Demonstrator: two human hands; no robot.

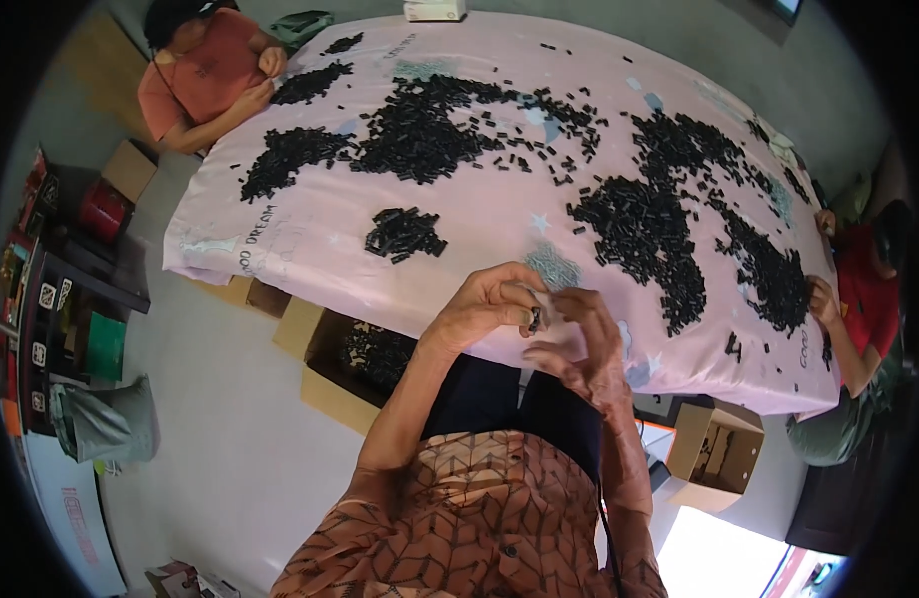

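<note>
My left hand is closed, pinching a small black piece between thumb and fingers over the table's near edge. Facing it from the right is my right hand, its thumb and fingers apart and slightly blurred, with nothing visible in them. Just beyond both hands lies a small heap of thin silvery pins. A compact pile of short black pieces sits to the left, and a much larger black pile spreads out to the right.
A pink printed cloth covers the table. More black pieces lie scattered across the far side. One person works at the far left, another at the right. Cardboard boxes holding black pieces stand below the near edge.
</note>
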